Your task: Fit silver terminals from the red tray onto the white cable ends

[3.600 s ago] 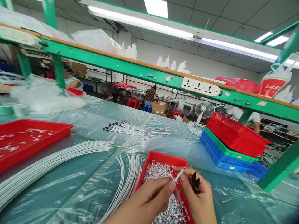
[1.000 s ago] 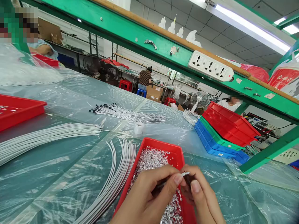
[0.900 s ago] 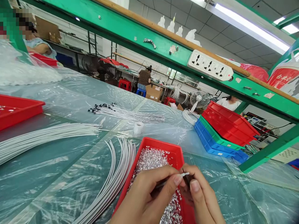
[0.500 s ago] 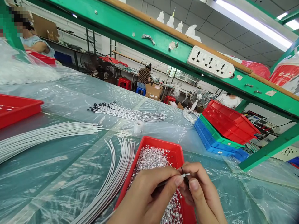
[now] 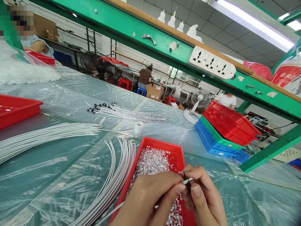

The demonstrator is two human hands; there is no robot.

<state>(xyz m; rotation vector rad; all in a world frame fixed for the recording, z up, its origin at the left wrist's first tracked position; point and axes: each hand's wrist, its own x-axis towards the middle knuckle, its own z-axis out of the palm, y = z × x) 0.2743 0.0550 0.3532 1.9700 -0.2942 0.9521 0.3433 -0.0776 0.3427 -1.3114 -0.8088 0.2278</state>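
At the lower centre of the frame, a thin white wire end [image 5: 189,180] is pinched between left hand [image 5: 147,201] and right hand [image 5: 203,196], over a red tray [image 5: 175,157] of silver terminals [image 5: 150,161]; white wires [image 5: 117,179] lie left on the bench [image 5: 58,175].

Workbench [image 5: 70,94]: long surface under wrinkled clear plastic sheet [image 5: 246,201].
Near edge, centre: red tray [image 5: 180,158] of small silver metal bits [image 5: 150,161].
Just left of tray: curved bundle of white wires [image 5: 119,175].
Left side: longer fan of white wires [image 5: 47,135]; beyond, at left edge, second red tray [image 5: 18,108].
Mid-surface: white wires with black tips [image 5: 122,113]; small white tape roll [image 5: 139,127] near them.
Right side: stack of blue, green, red trays [image 5: 223,131]; white wire loop [image 5: 190,116] beside stack.
Far left corner: heap of clear bags [image 5: 25,72].
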